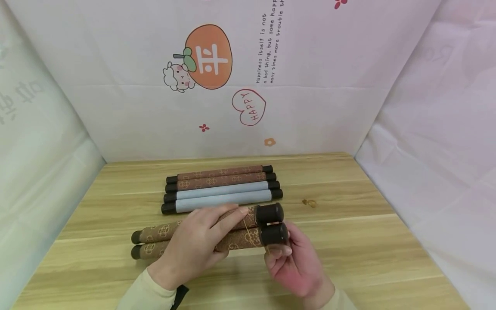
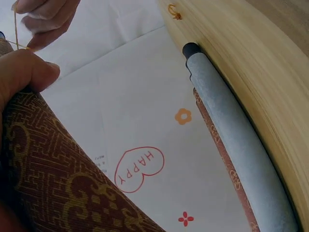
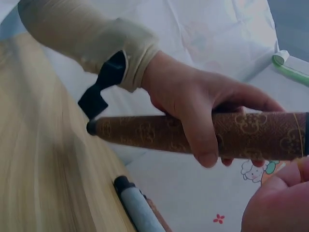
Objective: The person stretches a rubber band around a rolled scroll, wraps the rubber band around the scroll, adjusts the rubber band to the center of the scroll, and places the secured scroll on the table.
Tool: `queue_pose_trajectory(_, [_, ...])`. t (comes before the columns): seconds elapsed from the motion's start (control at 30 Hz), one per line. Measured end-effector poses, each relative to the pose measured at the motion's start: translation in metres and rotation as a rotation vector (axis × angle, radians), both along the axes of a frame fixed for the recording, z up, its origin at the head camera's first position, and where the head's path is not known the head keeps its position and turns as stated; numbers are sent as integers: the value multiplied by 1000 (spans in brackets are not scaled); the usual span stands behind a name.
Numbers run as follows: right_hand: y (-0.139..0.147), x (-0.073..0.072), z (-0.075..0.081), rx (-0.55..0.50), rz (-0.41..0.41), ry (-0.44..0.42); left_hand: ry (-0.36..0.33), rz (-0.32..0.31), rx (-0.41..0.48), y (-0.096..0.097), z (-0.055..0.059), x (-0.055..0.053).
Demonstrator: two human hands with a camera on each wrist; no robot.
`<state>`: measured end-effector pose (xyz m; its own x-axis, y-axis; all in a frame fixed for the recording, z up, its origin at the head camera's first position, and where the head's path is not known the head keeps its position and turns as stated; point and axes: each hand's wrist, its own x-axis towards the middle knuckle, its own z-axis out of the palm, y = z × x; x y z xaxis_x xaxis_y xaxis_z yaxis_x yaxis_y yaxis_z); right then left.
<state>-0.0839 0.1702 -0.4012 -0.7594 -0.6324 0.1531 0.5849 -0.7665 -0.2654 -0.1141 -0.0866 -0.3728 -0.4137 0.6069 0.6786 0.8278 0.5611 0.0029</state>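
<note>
My left hand (image 1: 195,239) grips two brown patterned scrolls (image 1: 240,240) side by side, lifted toward me, their black end knobs (image 1: 271,213) pointing right. A thin yellowish rubber band (image 1: 248,228) crosses the scrolls near those knobs. In the left wrist view the rubber band (image 2: 16,29) runs taut from beside my left thumb to my right hand (image 2: 50,21). With curled fingers, my right hand (image 1: 296,267) pinches the band just under the right ends of the scrolls. The right wrist view shows my left hand (image 3: 193,101) wrapped round the scrolls (image 3: 145,133); the pinching fingertips are partly cut off there.
Behind the held pair, two light blue scrolls (image 1: 224,199) and two reddish-brown scrolls (image 1: 221,177) lie in a row on the wooden table (image 1: 368,241). Small yellowish bands (image 1: 310,203) lie right of them. White printed cloth (image 1: 310,107) stands at the back and sides.
</note>
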Motion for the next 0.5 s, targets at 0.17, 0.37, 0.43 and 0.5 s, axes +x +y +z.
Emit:
queue_pose_trajectory(0.17, [6, -8, 1, 43, -27, 199, 6, 6, -27, -2, -1, 2])
queue_pose_trajectory(0.37, [14, -12, 5, 210, -152, 334, -18, 23, -51, -4, -3, 5])
queue_pose_trajectory(0.43, [16, -10, 7, 315, -209, 353, -24, 18, -49, -4, -3, 5])
queue_pose_trajectory(0.5, [17, -8, 8, 405, -245, 369, -25, 12, -44, -4, -3, 5])
